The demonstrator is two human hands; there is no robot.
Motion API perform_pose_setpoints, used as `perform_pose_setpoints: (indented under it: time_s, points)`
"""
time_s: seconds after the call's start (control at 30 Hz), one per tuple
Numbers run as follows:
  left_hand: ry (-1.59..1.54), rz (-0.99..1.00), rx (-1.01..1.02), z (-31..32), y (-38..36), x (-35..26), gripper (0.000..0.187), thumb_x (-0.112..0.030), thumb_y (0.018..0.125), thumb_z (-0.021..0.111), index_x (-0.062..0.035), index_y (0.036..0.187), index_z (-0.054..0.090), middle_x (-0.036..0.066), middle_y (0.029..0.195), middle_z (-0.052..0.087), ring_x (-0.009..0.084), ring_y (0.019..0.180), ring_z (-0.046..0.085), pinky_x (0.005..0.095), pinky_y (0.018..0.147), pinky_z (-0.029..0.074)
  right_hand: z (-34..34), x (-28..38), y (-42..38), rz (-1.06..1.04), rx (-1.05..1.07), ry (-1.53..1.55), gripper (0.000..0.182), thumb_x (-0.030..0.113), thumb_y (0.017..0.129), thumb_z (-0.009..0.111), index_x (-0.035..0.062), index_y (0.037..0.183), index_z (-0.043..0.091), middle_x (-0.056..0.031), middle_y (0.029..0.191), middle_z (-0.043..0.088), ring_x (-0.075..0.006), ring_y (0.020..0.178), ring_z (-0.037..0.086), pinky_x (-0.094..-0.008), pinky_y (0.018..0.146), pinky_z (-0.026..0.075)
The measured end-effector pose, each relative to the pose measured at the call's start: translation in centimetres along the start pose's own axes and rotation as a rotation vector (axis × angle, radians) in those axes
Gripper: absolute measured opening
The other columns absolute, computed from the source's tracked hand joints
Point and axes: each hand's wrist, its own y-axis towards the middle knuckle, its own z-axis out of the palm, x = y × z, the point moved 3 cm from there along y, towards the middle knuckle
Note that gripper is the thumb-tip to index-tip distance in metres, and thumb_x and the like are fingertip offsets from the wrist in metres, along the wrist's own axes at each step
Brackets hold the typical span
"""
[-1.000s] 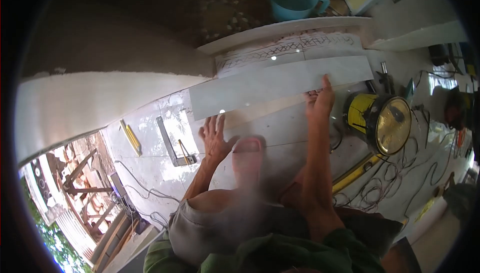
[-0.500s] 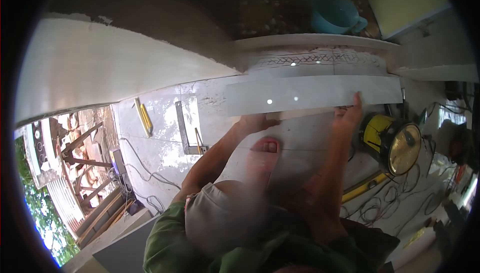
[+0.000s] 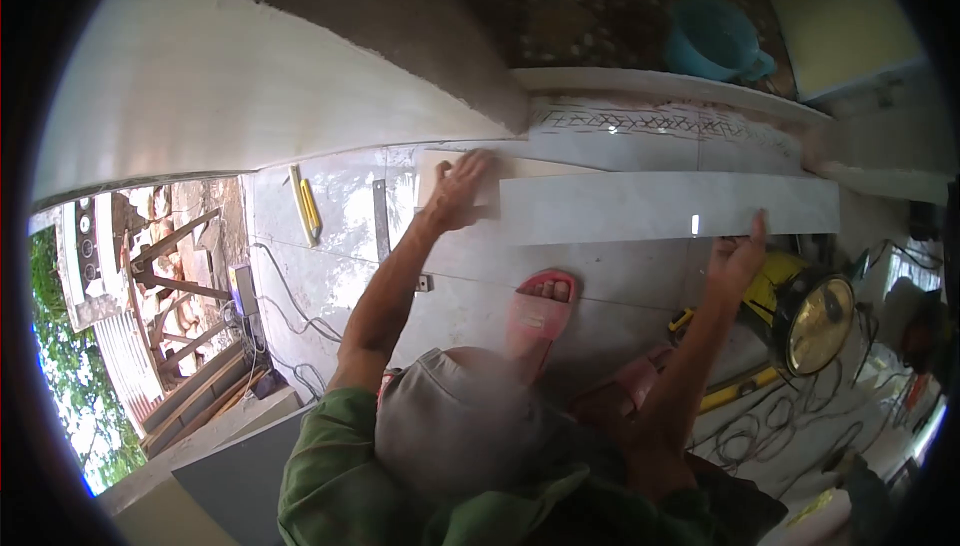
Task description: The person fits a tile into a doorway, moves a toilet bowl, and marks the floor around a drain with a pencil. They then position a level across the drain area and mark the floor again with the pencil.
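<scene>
While the left hand [image 3: 458,189] lies spread flat on the long tile strip's [image 3: 668,208] far end and the right hand [image 3: 738,258] pinches its near edge above the floor, that slim strip could snap or slip if pressed unevenly.

Past your work a teal plastic jug [image 3: 712,38] stands on the dark speckled ground behind a white ledge [image 3: 640,81], with a strip of combed tile adhesive [image 3: 650,124] just below that ledge. To your left a yellow utility knife [image 3: 305,204] and a metal square [image 3: 382,221] lie on the glossy tiled floor [image 3: 320,276], and a cable trails toward an open doorway with wooden trestles [image 3: 165,276] outside. To your right sits a yellow machine with a round glass face [image 3: 815,321], near tangled cords [image 3: 780,426]; a pink sandal [image 3: 540,311] covers your foot.
</scene>
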Motion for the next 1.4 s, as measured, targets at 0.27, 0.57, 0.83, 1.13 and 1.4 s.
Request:
perform_pose_setpoints:
  time_s: [0.27,0.57,0.83,1.13,1.4]
  points:
    - [0.145,-0.191,0.04,-2.5,-3.3,3.0,0.099,-0.029,0.065,0.086,-0.0138,0.145,0.032,0.011,0.152,0.031,0.0315,0.141,0.026,0.0607,0.101,0.029,0.1,0.7,-0.2,-0.048,0.031,-0.011,0.043,0.023,0.094,0.058,-0.0015,0.128,0.048,-0.0129,0.122,0.057,-0.0254,0.11,0.057,-0.0405,0.096,0.048]
    - [-0.002,0.238,-0.132,3.3,5.6,-10.1,0.063,-0.03,0.085,0.054,-0.0097,0.142,0.039,0.014,0.145,0.037,0.0288,0.135,0.035,0.0507,0.093,0.038,0.1,0.3,1.1,0.029,0.059,0.005,0.034,0.023,0.093,0.06,0.0037,0.12,0.054,-0.0056,0.109,0.064,-0.014,0.091,0.063,-0.0209,0.062,0.05]
    - [-0.02,0.219,-0.087,1.3,2.8,-4.7,0.06,-0.013,0.078,0.058,-0.0061,0.136,0.044,0.013,0.141,0.042,0.0293,0.132,0.038,0.0476,0.088,0.039,0.4,0.9,0.6,-0.028,0.016,0.025,0.025,0.026,0.095,0.058,0.0059,0.11,0.059,-0.0018,0.098,0.067,-0.0084,0.075,0.064,-0.0157,0.045,0.042]
    - [0.015,-0.076,-0.045,0.0,-1.2,4.3,0.072,-0.009,0.08,0.071,-0.0077,0.143,0.036,0.012,0.147,0.037,0.0296,0.137,0.033,0.0475,0.102,0.034,0.5,-0.4,0.4,0.039,0.119,0.021,0.029,0.025,0.097,0.055,0.0043,0.117,0.056,-0.0041,0.107,0.064,-0.0144,0.087,0.063,-0.0262,0.07,0.051]
    - [0.084,-0.203,-0.148,-0.8,-4.4,10.6,0.07,-0.001,0.077,0.07,-0.0111,0.139,0.04,0.01,0.142,0.044,0.0285,0.134,0.038,0.0504,0.094,0.035,0.5,-2.4,-0.1,0.137,0.053,-0.001,0.039,0.024,0.095,0.057,0.0006,0.126,0.051,-0.0109,0.121,0.059,-0.0243,0.11,0.057,-0.0401,0.096,0.046]
